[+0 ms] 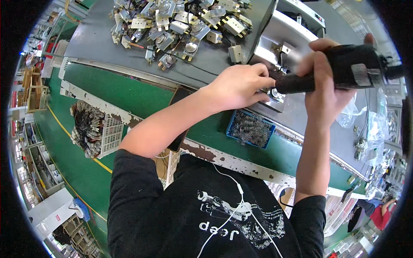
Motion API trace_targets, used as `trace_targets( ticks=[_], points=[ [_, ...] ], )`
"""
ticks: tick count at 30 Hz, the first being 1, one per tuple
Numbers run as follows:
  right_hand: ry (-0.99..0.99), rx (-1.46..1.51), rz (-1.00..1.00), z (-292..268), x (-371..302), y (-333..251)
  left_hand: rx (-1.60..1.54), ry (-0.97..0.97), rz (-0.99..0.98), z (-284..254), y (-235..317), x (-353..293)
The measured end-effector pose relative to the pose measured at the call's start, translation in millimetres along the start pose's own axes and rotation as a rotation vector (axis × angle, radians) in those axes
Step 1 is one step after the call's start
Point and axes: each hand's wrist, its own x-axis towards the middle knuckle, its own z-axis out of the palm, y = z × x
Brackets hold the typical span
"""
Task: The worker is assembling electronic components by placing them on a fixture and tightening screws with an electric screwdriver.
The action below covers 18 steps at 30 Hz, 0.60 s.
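My right hand [320, 73] is wrapped round a thick black power screwdriver [355, 66], held nearly level with its narrow end pointing left. That end meets the fingertips of my left hand [238, 86], which are bent in a pinch over a small shiny metal part [275, 93]. The tool and fingers hide most of this part. Beside both hands is a bright metal fixture [275, 36] with a blurred shiny spot near the right fingers. Another metal switch-like unit [235, 53] lies just beyond my left hand.
A heap of metal units with pale blocks and brass tabs [172, 28] covers the far bench. A blue bin of springs [251, 129] sits at the near bench edge. Clear plastic bags [374, 133] lie at right. A white crate [114, 135] stands lower left. Another person [380, 215] appears far right.
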Motion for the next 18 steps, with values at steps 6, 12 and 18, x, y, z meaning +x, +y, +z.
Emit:
trace_targets(
  ticks=[6, 12, 18],
  points=[
    [-0.12, -0.097, 0.071, -2.5, -3.6, 2.5, 0.024, -0.152, -0.106, -2.4, 3.8, 6.7],
    [-0.099, -0.084, 0.029, -5.7, -4.3, 1.7, -0.013, -0.097, -0.072, 1.2, 2.4, 5.3],
    [-0.111, -0.089, 0.043, -3.0, -0.8, 6.5, 0.009, -0.165, -0.104, -1.7, 2.8, 8.1]
  ],
)
